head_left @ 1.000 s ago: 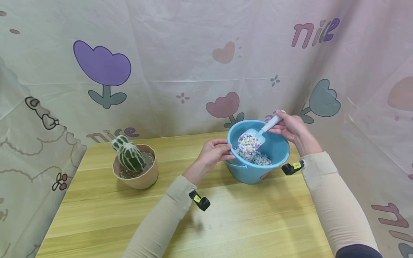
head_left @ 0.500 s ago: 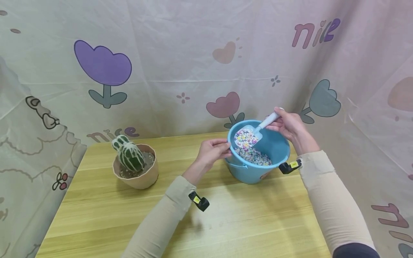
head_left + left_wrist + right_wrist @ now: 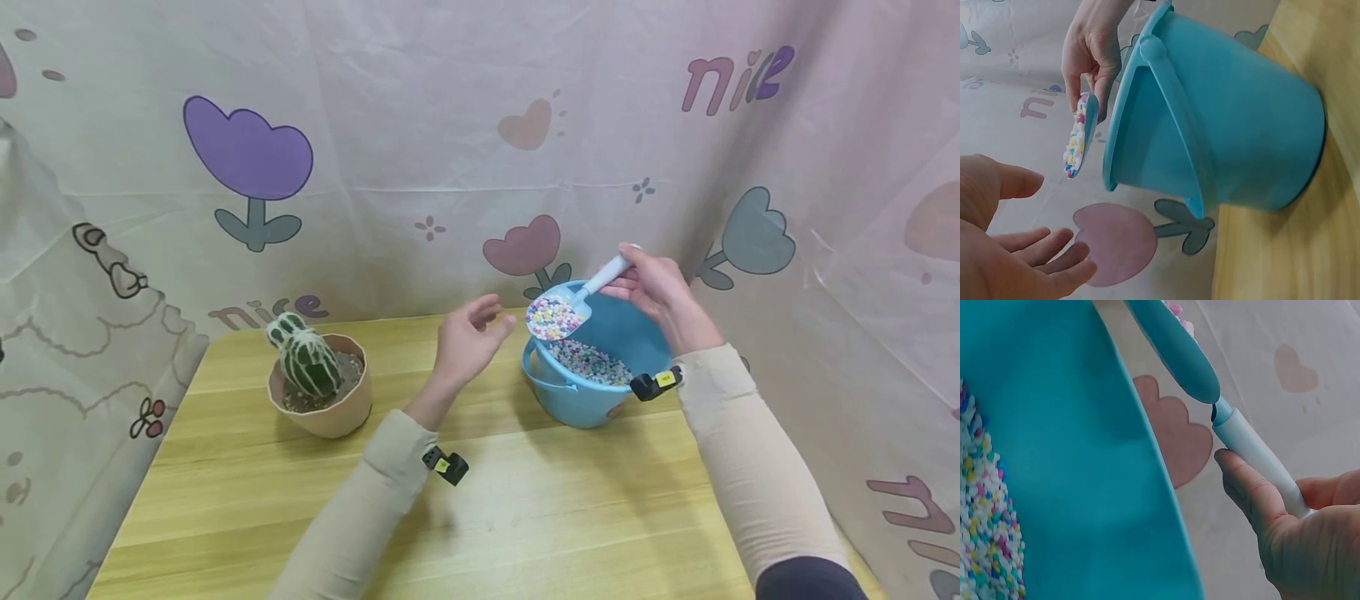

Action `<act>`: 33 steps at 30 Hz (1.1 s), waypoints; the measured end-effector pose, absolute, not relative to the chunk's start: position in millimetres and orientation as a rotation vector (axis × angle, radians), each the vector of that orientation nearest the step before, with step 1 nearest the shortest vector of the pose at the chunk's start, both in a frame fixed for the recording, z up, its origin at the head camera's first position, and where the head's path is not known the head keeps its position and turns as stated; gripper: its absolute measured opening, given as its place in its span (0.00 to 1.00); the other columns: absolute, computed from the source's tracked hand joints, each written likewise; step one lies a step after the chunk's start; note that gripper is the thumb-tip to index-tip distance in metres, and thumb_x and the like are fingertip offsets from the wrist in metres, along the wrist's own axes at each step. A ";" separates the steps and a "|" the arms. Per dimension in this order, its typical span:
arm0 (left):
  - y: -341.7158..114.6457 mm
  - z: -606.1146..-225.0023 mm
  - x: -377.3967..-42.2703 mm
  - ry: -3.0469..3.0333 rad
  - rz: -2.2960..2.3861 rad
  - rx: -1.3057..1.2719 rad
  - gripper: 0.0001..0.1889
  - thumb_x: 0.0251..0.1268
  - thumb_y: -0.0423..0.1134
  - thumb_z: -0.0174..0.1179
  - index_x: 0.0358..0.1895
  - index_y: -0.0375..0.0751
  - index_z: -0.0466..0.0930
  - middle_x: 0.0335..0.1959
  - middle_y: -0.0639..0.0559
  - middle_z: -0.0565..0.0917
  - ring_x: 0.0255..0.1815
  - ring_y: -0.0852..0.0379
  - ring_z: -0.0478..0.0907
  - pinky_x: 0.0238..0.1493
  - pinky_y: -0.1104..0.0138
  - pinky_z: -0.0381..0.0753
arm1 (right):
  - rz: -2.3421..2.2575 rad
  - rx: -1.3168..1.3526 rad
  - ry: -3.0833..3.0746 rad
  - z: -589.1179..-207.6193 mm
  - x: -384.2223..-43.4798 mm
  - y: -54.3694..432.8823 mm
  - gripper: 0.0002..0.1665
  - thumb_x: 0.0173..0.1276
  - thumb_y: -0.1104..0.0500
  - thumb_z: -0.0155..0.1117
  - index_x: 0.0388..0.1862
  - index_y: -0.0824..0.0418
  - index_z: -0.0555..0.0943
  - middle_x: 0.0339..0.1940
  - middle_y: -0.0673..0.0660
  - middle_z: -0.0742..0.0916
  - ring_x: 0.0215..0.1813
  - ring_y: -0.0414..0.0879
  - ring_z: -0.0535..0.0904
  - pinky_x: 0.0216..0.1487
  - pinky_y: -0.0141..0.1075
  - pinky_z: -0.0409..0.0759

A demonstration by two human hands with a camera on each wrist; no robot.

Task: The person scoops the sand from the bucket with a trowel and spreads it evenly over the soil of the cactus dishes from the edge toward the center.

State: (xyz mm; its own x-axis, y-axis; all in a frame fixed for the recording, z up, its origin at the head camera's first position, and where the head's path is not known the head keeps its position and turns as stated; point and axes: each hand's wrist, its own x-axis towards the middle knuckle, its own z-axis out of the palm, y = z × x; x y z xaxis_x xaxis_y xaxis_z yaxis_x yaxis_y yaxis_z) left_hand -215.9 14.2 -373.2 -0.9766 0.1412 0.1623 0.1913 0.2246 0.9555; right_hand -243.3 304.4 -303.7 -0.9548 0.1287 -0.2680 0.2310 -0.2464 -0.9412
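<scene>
In the head view my right hand grips the pale handle of a small light-blue scoop. The scoop is heaped with multicoloured pebbles and hangs over the left rim of a blue bucket. More of the same small pebbles lie in the bucket, as the right wrist view shows. My left hand is in the air left of the bucket, apart from it, with nothing in its fingers. Its thumb and fingers are spread apart in the left wrist view, and the bucket's handle hangs down the side.
On the left of the wooden table stands a peach-coloured pot with soil and a green, white-streaked cactus. A printed curtain hangs behind the table and at both sides.
My left hand has let go of the bucket's rim and moved slightly left. The right hand has raised the loaded scoop and carried it left, from inside the bucket to above its rim.
</scene>
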 end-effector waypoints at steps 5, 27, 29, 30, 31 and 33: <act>-0.2 -370.1 -214.9 -2.428 -1.823 -0.350 0.36 0.71 0.45 0.70 0.77 0.35 0.70 0.75 0.42 0.77 0.77 0.45 0.74 0.79 0.53 0.74 | -2.406 0.451 1.852 -302.9 -249.2 290.0 0.18 0.82 0.49 0.59 0.59 0.58 0.69 0.39 0.55 0.89 0.40 0.46 0.92 0.56 0.45 0.87; -57.6 -329.1 -198.9 -2.392 -1.311 -0.400 0.43 0.70 0.45 0.70 0.82 0.33 0.60 0.84 0.38 0.60 0.88 0.39 0.46 0.88 0.43 0.48 | -2.496 0.417 1.739 -306.3 -265.0 215.2 0.13 0.84 0.54 0.57 0.54 0.64 0.74 0.36 0.62 0.91 0.38 0.52 0.94 0.54 0.47 0.87; -64.1 -324.9 -197.1 -2.406 -1.267 -0.398 0.44 0.70 0.46 0.70 0.82 0.34 0.58 0.85 0.38 0.58 0.89 0.38 0.44 0.88 0.41 0.45 | -2.490 0.401 1.746 -306.3 -265.6 207.4 0.13 0.84 0.54 0.57 0.52 0.64 0.74 0.44 0.67 0.90 0.37 0.51 0.93 0.53 0.47 0.88; -67.3 -322.9 -195.8 -2.413 -1.248 -0.395 0.45 0.70 0.46 0.70 0.83 0.35 0.58 0.85 0.39 0.57 0.89 0.39 0.43 0.88 0.41 0.44 | -2.488 0.393 1.750 -306.6 -266.0 203.9 0.13 0.84 0.54 0.57 0.52 0.64 0.74 0.49 0.70 0.89 0.37 0.51 0.93 0.54 0.47 0.89; -70.6 -321.4 -194.7 -2.420 -1.231 -0.392 0.45 0.70 0.46 0.70 0.83 0.35 0.57 0.85 0.39 0.56 0.89 0.39 0.42 0.88 0.41 0.42 | -2.488 0.380 1.748 -307.0 -266.2 200.7 0.14 0.84 0.54 0.56 0.52 0.65 0.73 0.51 0.71 0.88 0.34 0.49 0.93 0.54 0.48 0.89; -77.1 -318.9 -192.2 -2.426 -1.195 -0.392 0.46 0.70 0.47 0.70 0.84 0.36 0.56 0.86 0.40 0.55 0.89 0.39 0.39 0.88 0.42 0.39 | -2.478 0.376 1.752 -308.2 -266.4 195.0 0.16 0.84 0.53 0.56 0.55 0.67 0.73 0.54 0.73 0.87 0.33 0.48 0.93 0.57 0.49 0.87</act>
